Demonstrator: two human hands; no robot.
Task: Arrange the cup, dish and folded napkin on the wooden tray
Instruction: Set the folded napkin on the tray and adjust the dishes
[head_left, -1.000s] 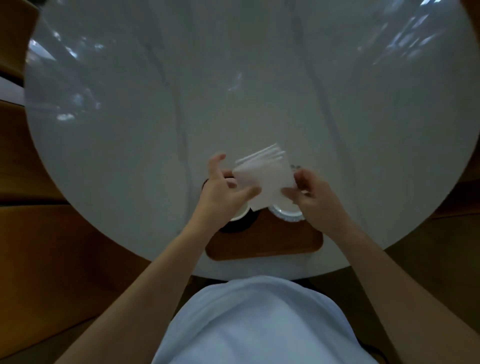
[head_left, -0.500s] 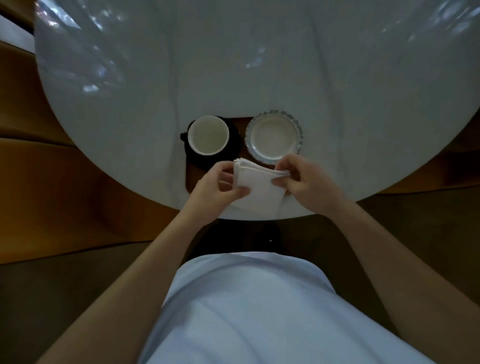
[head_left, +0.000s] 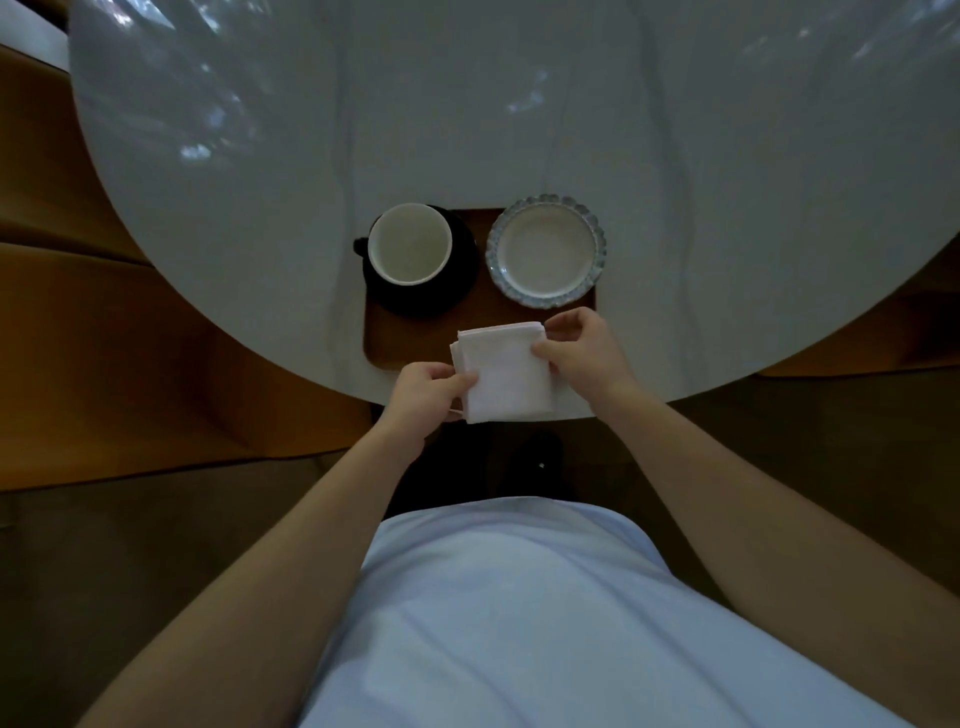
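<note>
A wooden tray (head_left: 402, 343) lies at the near edge of a round white table (head_left: 519, 114). On its far left stands a white cup (head_left: 410, 243) on a black saucer (head_left: 457, 280). To the right sits a white dish (head_left: 546, 250) with a scalloped blue-grey rim. A folded white napkin (head_left: 506, 374) hangs over the tray's near edge and the table rim. My left hand (head_left: 423, 389) pinches its left side. My right hand (head_left: 582, 351) pinches its right edge and far corner.
Wooden bench seating (head_left: 104, 338) curves round the table on the left, and more wood shows at the right (head_left: 909, 332). My light shirt (head_left: 519, 613) fills the bottom of the view. The table's far part reflects light.
The napkin came down from in front of the cup and dish toward me, to the tray's near edge, both hands still pinching it. The view tilted, so cup and dish now show fully.
</note>
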